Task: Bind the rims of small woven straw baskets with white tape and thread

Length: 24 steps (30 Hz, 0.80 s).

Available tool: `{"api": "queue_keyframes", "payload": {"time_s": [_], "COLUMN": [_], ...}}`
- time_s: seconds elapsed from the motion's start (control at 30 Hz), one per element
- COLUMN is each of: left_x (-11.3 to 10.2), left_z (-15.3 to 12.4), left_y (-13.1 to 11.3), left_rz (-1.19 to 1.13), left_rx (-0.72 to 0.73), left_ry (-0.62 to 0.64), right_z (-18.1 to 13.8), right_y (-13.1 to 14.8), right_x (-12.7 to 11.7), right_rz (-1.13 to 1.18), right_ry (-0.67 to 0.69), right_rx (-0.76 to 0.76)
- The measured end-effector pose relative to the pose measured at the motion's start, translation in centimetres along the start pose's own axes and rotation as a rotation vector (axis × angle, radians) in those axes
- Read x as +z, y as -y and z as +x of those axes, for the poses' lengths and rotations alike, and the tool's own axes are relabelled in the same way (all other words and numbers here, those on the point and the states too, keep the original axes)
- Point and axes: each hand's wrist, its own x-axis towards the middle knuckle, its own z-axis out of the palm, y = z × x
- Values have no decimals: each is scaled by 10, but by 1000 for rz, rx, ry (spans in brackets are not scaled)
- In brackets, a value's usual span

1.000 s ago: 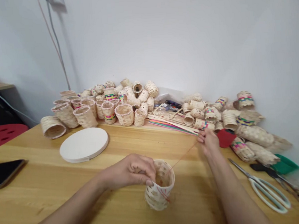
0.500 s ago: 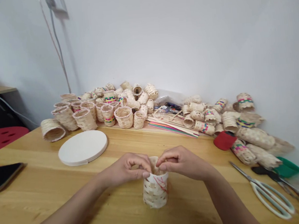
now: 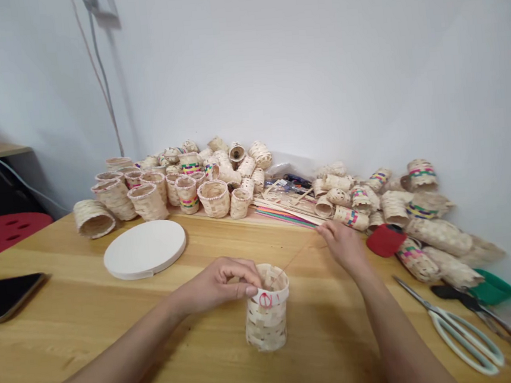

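A small woven basket point(image 3: 266, 327) stands upright on the wooden table in front of me, a white band point(image 3: 279, 297) running round its rim. My left hand point(image 3: 228, 284) pinches the rim at its left side, thumb outside and fingers at the opening. Red thread point(image 3: 265, 300) loops over the band there. From the basket a thin stretch of this thread runs up and right to my right hand point(image 3: 343, 244), whose fingers are closed together above the table. Any needle in those fingers is too small to make out.
A flat white coil of strip point(image 3: 144, 249) lies left of the basket, a phone point(image 3: 12, 296) farther left. Many woven baskets point(image 3: 214, 199) line the wall, beside colored strips point(image 3: 287, 217). Scissors point(image 3: 455, 329), a red object point(image 3: 385, 241) and a green one point(image 3: 494, 287) lie right.
My right hand has moved from the basket's rim up and to the right, drawing the red thread out straight. The loose thread on the basket's front has shortened to a small loop. My left hand stays.
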Motion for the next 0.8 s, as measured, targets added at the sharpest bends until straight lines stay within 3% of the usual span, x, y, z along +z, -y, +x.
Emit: {"api": "queue_keyframes", "payload": {"time_s": [0.1, 0.23, 0.3, 0.43, 0.53, 0.67, 0.8], "left_x": [0, 1, 1, 1, 2, 4, 2], "left_z": [0, 0, 1, 1, 2, 2, 1], "left_y": [0, 0, 0, 0, -2, -3, -2], "left_rz": [-6, -15, -12, -14, -31, -17, -3], "left_rx": [2, -6, -10, -15, -10, 13, 19], "left_ry": [-6, -19, -22, -28, -25, -17, -18], "right_z": [7, -2, -13, -36, -45, -48, -50], "right_y": [-19, 3, 27, 65, 76, 77, 81], "right_x": [1, -3, -7, -11, -10, -7, -5], "right_rz": [-61, 9, 136, 542, 657, 694, 597], "right_ry": [-63, 8, 118, 562, 727, 706, 565], "right_rx": [120, 22, -104, -399, -436, -369, -443]}}
